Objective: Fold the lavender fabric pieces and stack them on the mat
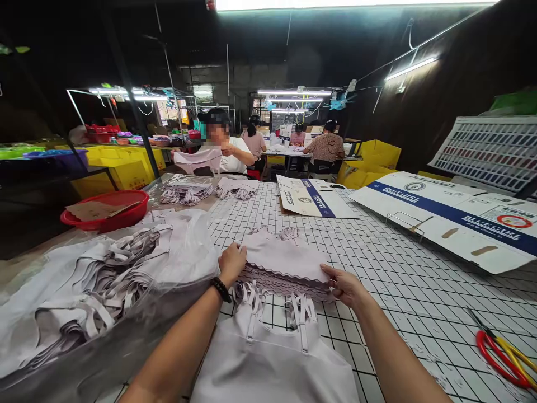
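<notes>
A stack of pale lilac-grey camisoles [285, 254] with scalloped hems lies on the grid-patterned table, straps pointing away from me. My left hand [232, 262], with a dark beaded bracelet at the wrist, grips the left edge of the top camisole; its fingertips are partly hidden. At the right corner, my right hand [342, 284] pinches the hem between thumb and fingers. Nearest me, another camisole [277, 364] lies flat with its straps toward the stack. To the left, a clear plastic bag [188, 246] holds a heap of similar garments.
Red-and-yellow-handled scissors [503, 358] lie at the right. Flattened cartons [444, 210] rest on the far right. A red basin [104, 210] stands behind the bag. Across the table a co-worker [237, 157] holds up a garment. More garment piles [237, 188] lie near that person.
</notes>
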{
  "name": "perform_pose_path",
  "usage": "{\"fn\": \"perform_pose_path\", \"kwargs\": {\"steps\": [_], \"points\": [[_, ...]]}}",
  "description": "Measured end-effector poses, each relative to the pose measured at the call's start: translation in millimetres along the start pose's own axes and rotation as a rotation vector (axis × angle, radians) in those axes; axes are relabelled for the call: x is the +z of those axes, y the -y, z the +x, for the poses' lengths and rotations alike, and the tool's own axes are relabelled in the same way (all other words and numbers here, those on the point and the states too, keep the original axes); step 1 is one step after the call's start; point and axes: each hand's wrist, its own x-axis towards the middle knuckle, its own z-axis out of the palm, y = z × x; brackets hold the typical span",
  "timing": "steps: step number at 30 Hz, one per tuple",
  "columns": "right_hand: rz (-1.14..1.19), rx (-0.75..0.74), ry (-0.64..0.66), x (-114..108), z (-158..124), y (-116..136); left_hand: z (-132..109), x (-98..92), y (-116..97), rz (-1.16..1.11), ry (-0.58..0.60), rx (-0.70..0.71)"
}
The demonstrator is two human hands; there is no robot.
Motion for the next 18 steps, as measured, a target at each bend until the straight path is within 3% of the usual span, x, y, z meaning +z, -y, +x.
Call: {"fn": "perform_pose_path", "kwargs": {"steps": [4,8,11,14,18], "points": [[0.093,0.032,0.128,-3,-4,13,3,-5.0,-9,-0.354,-0.038,-0.040],[0.188,-0.001,0.226,-7,-25,32,-6,-18.6,-22,-0.512,0.071,-0.073],[0.173,-0.019,0.236,-13,-56,38,-31,-36.1,-20,-0.675,0.176,-0.088],[0.093,-0.012,0.230,-22,-94,27,-71,-56.8,1,-0.867,0.316,-0.106],[-0.030,0.059,0.199,-36,-132,-17,-128,-72.3,50,-0.838,0.388,-0.204]]}}
